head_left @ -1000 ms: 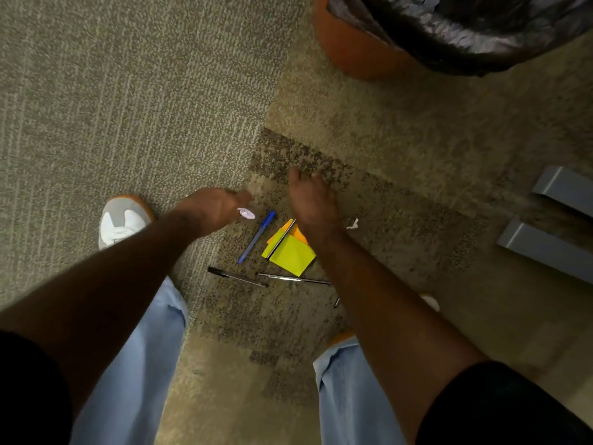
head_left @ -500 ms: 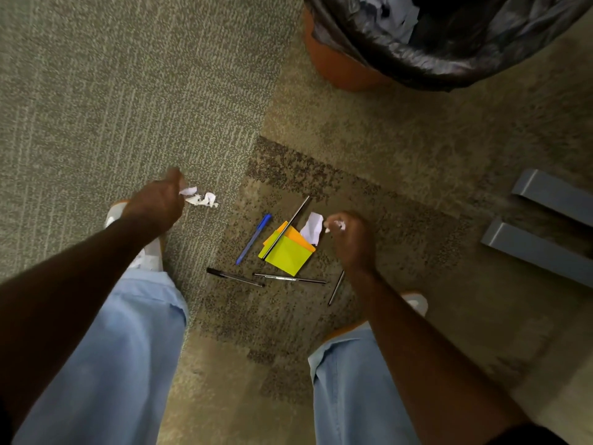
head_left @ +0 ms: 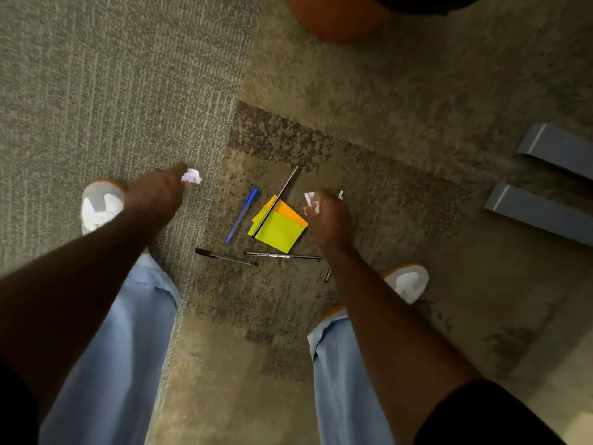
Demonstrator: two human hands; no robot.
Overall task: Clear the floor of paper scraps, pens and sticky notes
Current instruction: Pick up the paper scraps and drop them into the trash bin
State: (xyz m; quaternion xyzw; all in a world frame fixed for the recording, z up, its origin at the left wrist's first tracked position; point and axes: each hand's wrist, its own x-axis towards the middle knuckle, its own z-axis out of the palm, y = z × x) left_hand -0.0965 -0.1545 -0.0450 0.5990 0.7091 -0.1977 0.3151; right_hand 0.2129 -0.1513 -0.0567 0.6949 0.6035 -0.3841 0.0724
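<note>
Paper scraps feel light and soft; our left hand and right hand pinch them gently.

Arms: both forearms are bare from the wrist up to near the elbow.
Sleeves: dark, almost black cloth covers the upper arms at the lower corners of the view; the right sleeve ends in a soft curved edge.
Hands: the left hand and the right hand have no gloves; no ring or watch can be seen.
Trousers: light blue trousers, loose, with plain hems above the shoes.
Shoes: white shoes with grey toe parts and an orange rim around the sole.
</note>
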